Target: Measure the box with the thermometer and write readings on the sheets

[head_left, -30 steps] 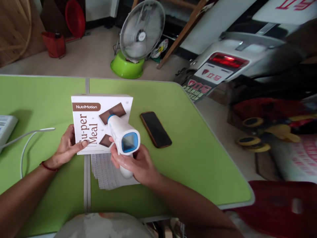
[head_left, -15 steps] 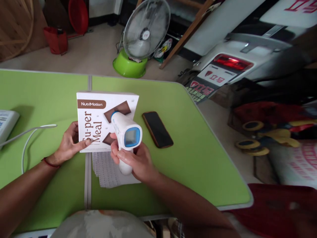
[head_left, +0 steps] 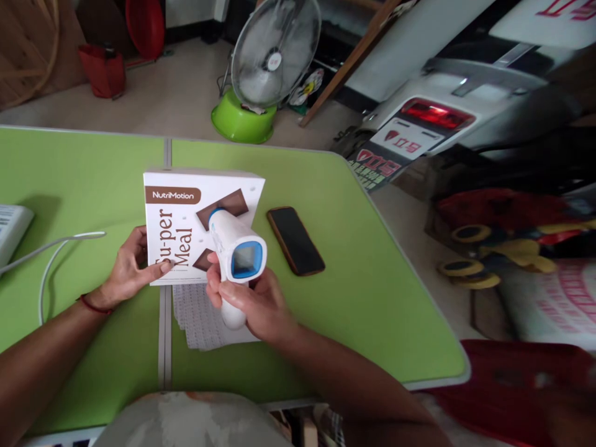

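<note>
My left hand (head_left: 135, 264) grips the lower left edge of a white box (head_left: 181, 223) printed "NutriMotion" and "Su-per Meal", its thumb on the front face. The box is tilted up toward me. In my right hand (head_left: 254, 301) is a white and blue infrared thermometer (head_left: 233, 242), its handle wrapped by my fingers. Its blue-rimmed screen faces me and its front end points at the box; whether they touch I cannot tell. Below the box lie several printed paper sheets (head_left: 202, 320), partly hidden. A dark phone (head_left: 295, 239) rests right of the thermometer.
The green folding table (head_left: 372, 310) has a metal seam left of the sheets. A white device (head_left: 13, 226) and a white cable (head_left: 46, 273) occupy its left side. Beyond the table stand a fan (head_left: 274, 59) on a green basin (head_left: 242, 121) and a white scooter (head_left: 433, 112).
The thermometer's screen looks darker than before. The box has tilted very slightly, and the whole view has shifted a little. Both hands keep their grips.
</note>
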Demonstrator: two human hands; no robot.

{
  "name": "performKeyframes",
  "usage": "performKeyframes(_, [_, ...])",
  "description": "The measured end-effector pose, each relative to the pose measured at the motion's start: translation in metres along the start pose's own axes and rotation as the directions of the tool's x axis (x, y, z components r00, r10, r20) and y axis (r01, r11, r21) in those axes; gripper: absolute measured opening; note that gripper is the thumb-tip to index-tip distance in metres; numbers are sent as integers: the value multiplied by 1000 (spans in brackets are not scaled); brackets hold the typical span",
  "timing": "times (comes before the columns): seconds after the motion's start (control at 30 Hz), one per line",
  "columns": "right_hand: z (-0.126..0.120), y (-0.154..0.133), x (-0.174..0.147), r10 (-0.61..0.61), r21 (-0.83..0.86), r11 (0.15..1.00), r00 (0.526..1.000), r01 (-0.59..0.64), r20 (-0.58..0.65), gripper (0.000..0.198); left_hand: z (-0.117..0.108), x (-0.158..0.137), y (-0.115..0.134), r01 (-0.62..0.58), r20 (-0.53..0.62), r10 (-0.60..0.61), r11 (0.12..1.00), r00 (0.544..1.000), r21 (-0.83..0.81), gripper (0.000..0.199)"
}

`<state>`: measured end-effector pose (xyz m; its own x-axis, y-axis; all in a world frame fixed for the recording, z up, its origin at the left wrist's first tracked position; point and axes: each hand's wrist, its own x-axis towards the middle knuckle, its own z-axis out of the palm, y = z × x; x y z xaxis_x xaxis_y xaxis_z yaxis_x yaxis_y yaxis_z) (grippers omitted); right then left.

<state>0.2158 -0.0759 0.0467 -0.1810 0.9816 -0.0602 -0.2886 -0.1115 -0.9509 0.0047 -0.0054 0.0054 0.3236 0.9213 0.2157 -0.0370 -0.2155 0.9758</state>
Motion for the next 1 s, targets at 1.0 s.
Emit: performKeyframes(1.0, [3, 9, -3, -23, 43, 999, 1000, 22, 19, 28, 0, 0, 1, 5, 4, -5, 1000, 1000, 28, 53])
